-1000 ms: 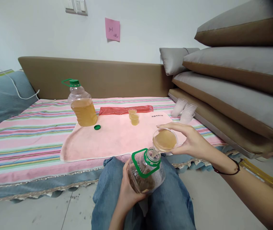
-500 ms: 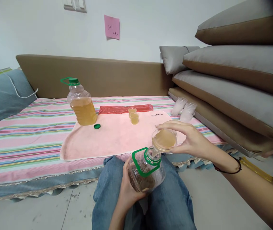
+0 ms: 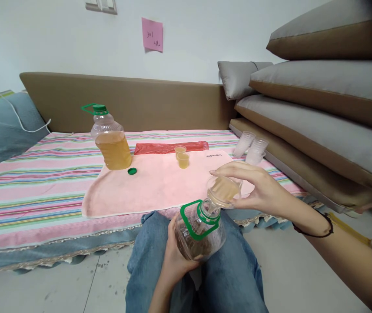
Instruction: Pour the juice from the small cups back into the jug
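Observation:
Between my knees stands a clear plastic bottle with a green ring handle, uncapped and tilted a little. My left hand is wrapped round its side. A clear plastic cup lies tipped over the bottle's mouth, and my right hand grips it by rim and base. Yellowish liquid runs from the cup into the bottle neck. On the pink cloth are two cups of yellow liquid and a green cap.
A large capped bottle of yellow liquid stands at left on the cloth. Behind the cups lies a red plastic bag. Stacked clear cups lie at right, beside piled grey and brown cushions. A striped sheet covers the bed.
The liquid in the cup has gone down a little as it pours into the bottle. Both hands stay nearly in place; the view has shifted slightly.

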The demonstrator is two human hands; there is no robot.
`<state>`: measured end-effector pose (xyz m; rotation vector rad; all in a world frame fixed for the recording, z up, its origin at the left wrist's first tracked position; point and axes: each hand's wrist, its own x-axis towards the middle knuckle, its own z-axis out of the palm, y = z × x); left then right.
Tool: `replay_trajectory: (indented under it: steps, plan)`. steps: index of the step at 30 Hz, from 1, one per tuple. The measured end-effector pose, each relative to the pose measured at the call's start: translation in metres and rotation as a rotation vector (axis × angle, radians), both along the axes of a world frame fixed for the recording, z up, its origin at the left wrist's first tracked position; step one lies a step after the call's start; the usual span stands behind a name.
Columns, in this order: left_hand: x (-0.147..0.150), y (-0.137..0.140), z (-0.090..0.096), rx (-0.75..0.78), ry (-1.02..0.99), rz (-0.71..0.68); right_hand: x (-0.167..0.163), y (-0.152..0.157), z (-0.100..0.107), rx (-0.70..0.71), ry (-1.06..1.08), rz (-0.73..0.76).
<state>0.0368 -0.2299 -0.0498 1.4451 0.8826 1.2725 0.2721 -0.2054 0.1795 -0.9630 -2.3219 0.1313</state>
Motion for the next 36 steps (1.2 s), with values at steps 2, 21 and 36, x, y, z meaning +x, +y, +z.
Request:
replay_trajectory:
  steps: [2, 21, 36]
  plan:
    - [0.0, 0.0, -0.001, 0.002, 0.005, 0.001, -0.001, 0.0, 0.001, 0.012, -0.009, 0.012]
    - [0.001, 0.0, 0.002, 0.016, 0.03, 0.011, -0.009, -0.002, 0.01, 0.108, -0.154, 0.073]
    - [0.0, -0.001, 0.005, -0.003, 0.019, -0.011, -0.005, 0.0, 0.01, 0.039, -0.11, 0.11]
